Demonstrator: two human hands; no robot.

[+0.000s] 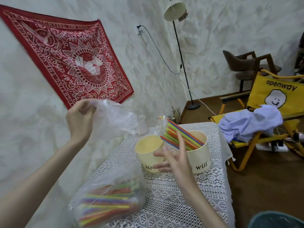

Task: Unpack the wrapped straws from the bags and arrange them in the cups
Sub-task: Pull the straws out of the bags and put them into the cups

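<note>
Lace-covered table (172,191) by a white textured wall is carrying the work. Straws (182,137) are leaning in the right cup (199,160), their upper ends poking out of a bit of clear wrap. Right hand (174,160) is sitting in front of both cups, fingers spread and relaxed, one fingertip against the bundle, gripping nothing. Left cup (148,155) is standing empty, touching the right one. Left hand (80,122) is pinching an emptied bag (113,119) held high. Full bag (107,199) is lying at the near table corner.

Risks: the bundle is leaning steeply, so it may tip the cup or fan out once unsupported. The full bag is overhanging the corner and may slide off. The raised bag may snag the straw tops.
</note>
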